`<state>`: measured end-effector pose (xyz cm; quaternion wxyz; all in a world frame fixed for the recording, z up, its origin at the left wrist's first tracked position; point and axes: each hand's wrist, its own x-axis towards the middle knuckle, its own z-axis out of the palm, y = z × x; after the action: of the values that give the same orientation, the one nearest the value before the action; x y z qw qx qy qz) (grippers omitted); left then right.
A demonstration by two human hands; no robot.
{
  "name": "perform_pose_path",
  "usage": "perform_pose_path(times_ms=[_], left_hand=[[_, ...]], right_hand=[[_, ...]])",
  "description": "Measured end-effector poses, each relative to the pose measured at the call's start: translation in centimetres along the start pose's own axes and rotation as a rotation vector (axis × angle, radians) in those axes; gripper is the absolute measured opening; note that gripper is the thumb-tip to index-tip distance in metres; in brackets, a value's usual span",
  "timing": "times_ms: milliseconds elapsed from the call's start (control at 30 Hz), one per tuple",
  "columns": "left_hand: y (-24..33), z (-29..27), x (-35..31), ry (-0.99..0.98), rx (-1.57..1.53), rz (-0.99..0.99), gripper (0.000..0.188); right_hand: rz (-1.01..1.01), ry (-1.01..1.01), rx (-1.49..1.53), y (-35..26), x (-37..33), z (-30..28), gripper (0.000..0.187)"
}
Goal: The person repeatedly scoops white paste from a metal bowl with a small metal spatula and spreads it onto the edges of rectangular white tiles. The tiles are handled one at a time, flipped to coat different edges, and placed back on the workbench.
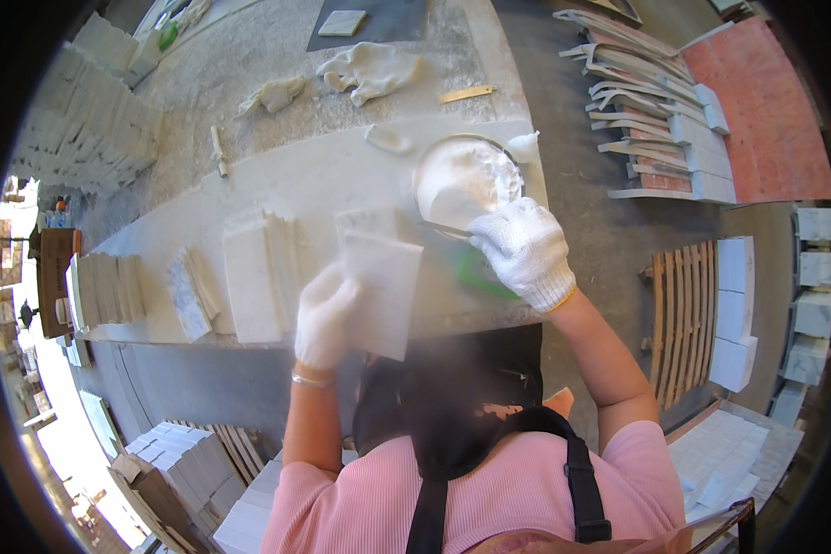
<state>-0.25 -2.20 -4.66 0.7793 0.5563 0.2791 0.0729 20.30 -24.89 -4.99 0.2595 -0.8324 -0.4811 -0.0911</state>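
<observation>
My left hand [326,319], in a white knit glove, grips a thin white marble tile [385,297] by its left side, tilted up near the table's front edge. My right hand [524,254], gloved the same way, is closed at the near right rim of a round bowl [419,175] filled with white powder or paste [466,180]. A thin straight edge shows by its fingertips, but what those fingers hold is hidden. Partly under the right hand lies a green patch [480,274]. Another pale tile [365,222] appears blurred behind the held one.
Left of my left hand, tiles stand in groups: a pale stack [254,277], grey-veined ones [190,295] and a long row [106,288]. Farther back lie crumpled gloves [374,72] and a yellowish strip [466,94]. Beyond the table's right edge stand a wooden pallet [683,323] and white boxes [734,305].
</observation>
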Motion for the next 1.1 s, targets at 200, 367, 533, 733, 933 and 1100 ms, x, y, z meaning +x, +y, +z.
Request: perform_pose_path(times_ms=[200, 367, 533, 733, 933, 1100], left_hand=[[-0.1, 0.1, 0.0, 0.0, -0.025, 0.006, 0.038], [-0.1, -0.3, 0.0, -0.02, -0.003, -0.037, 0.047], [-0.2, -0.3, -0.1, 0.0, 0.027, -0.023, 0.045], [-0.5, -0.5, 0.0, 0.001, 0.028, -0.012, 0.041], [-0.5, -0.4, -0.1, -0.025, -0.032, -0.009, 0.039], [-0.4, -0.4, -0.2, -0.047, -0.05, -0.006, 0.041]], right_hand=[[0.049, -0.082, -0.084, -0.4, 0.6, 1.4, 0.01], [0.078, -0.028, -0.104, -1.0, 1.0, 2.4, 0.008], [0.141, 0.035, -0.081, -1.5, 0.7, 3.4, 0.006], [0.184, 0.051, -0.101, -1.5, 0.3, 3.6, 0.005], [0.31, 0.109, -0.174, -1.6, 0.4, 0.8, 0.01], [0.28, 0.093, -0.047, -3.5, 1.5, 0.3, 0.008]])
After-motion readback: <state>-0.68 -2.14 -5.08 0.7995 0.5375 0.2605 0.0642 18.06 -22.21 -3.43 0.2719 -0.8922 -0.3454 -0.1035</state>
